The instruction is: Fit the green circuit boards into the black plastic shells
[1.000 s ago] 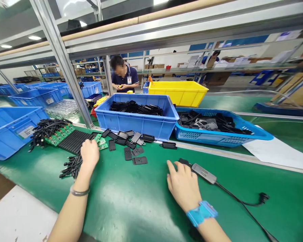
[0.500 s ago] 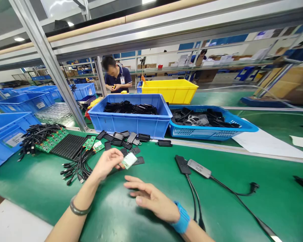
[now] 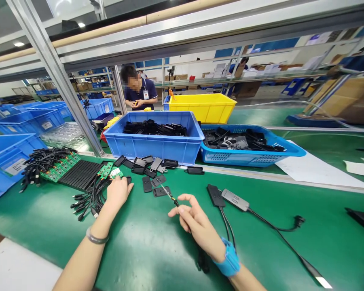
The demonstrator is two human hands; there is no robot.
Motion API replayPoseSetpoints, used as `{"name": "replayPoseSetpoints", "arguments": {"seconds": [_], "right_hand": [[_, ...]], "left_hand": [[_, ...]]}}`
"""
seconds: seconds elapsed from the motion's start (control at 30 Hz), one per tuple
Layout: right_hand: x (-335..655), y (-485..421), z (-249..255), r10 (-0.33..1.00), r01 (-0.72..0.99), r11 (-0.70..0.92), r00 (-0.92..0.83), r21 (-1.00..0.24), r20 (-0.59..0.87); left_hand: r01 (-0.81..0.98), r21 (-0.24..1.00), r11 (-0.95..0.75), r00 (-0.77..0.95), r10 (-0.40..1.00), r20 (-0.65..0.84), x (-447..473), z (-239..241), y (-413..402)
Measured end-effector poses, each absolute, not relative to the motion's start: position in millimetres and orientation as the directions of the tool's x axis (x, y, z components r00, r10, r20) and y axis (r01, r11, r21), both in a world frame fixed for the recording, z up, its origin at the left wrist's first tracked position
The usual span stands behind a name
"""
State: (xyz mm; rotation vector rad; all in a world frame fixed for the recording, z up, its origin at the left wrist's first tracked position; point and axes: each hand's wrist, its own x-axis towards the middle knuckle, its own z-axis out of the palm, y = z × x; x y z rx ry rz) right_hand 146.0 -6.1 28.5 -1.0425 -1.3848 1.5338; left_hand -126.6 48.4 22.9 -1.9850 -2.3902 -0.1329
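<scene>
My right hand pinches a circuit board with a cable near its wired end. The narrow green-white board is seen edge-on and points up and left; black plugs hang below the hand. My left hand is at a black plastic shell beside the boards, with its thumb to the right. Its fingertips are hidden, so I cannot see whether they grip the shell. Several loose black shells lie between the hands. Left of my left hand are green circuit boards with black cables.
A blue bin and a blue basket of black parts stand behind. Two cased cable adapters lie to the right. A black ribbed tray with boards is at left. A metal post rises there; a co-worker stands opposite.
The board passed from my left hand to my right, which is now closed on its cable end. My left hand moved left to a black shell near the boards.
</scene>
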Motion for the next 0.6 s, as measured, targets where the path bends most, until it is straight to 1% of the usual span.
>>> {"name": "replayPoseSetpoints", "arguments": {"seconds": [0.03, 0.07, 0.1, 0.13, 0.17, 0.2, 0.23, 0.27, 0.3, 0.33, 0.37, 0.4, 0.47, 0.53, 0.6], "right_hand": [[148, -6, 30, 0.95, 0.034, -0.027, -0.311, -0.999, -0.036], [149, -7, 31, 0.956, 0.098, 0.018, -0.293, -0.995, -0.011], [151, -7, 32, 0.959, 0.158, 0.062, -0.285, -0.986, 0.014], [152, -7, 34, 0.958, 0.216, 0.108, -0.284, -0.97, 0.043], [154, -7, 35, 0.956, 0.277, 0.159, -0.281, -0.948, 0.078], [156, -8, 36, 0.954, 0.337, 0.215, -0.274, -0.917, 0.123], [157, -8, 36, 0.949, 0.391, 0.27, -0.262, -0.88, 0.174], [159, -8, 35, 0.942, 0.436, 0.318, -0.25, -0.842, 0.226], [160, -8, 34, 0.933, 0.47, 0.355, -0.24, -0.808, 0.27], [160, -8, 33, 0.924, 0.491, 0.381, -0.233, -0.783, 0.304], [161, -7, 32, 0.916, 0.501, 0.4, -0.233, -0.767, 0.325], [160, -7, 31, 0.912, 0.505, 0.41, -0.239, -0.759, 0.334], [159, -7, 29, 0.911, 0.508, 0.412, -0.255, -0.757, 0.325], [157, -8, 29, 0.913, 0.505, 0.405, -0.275, -0.762, 0.302], [154, -9, 29, 0.914, 0.499, 0.396, -0.295, -0.771, 0.279]], "left_hand": [[0.982, 0.082, 0.171, -0.178, 0.98, 0.084, -125, 24, 47], [0.976, 0.154, 0.152, -0.167, 0.982, 0.093, -122, 26, 46], [0.956, 0.268, 0.122, -0.151, 0.984, 0.09, -118, 27, 45], [0.899, 0.429, 0.088, -0.128, 0.99, 0.066, -113, 28, 43], [0.785, 0.617, 0.061, -0.092, 0.996, 0.019, -107, 29, 41], [0.609, 0.791, 0.062, -0.044, 0.998, -0.045, -99, 29, 38], [0.395, 0.913, 0.104, 0.017, 0.993, -0.12, -90, 29, 35], [0.169, 0.97, 0.177, 0.088, 0.977, -0.193, -81, 28, 32], [-0.034, 0.965, 0.259, 0.157, 0.955, -0.251, -72, 26, 29], [-0.191, 0.924, 0.33, 0.222, 0.932, -0.287, -64, 25, 25], [-0.296, 0.876, 0.381, 0.278, 0.912, -0.302, -57, 23, 22], [-0.36, 0.84, 0.405, 0.321, 0.899, -0.296, -51, 20, 19], [-0.408, 0.829, 0.382, 0.357, 0.903, -0.241, -45, 16, 15], [-0.421, 0.846, 0.329, 0.33, 0.924, -0.195, -43, 13, 13], [-0.435, 0.846, 0.308, 0.286, 0.938, -0.195, -43, 11, 12]]}}
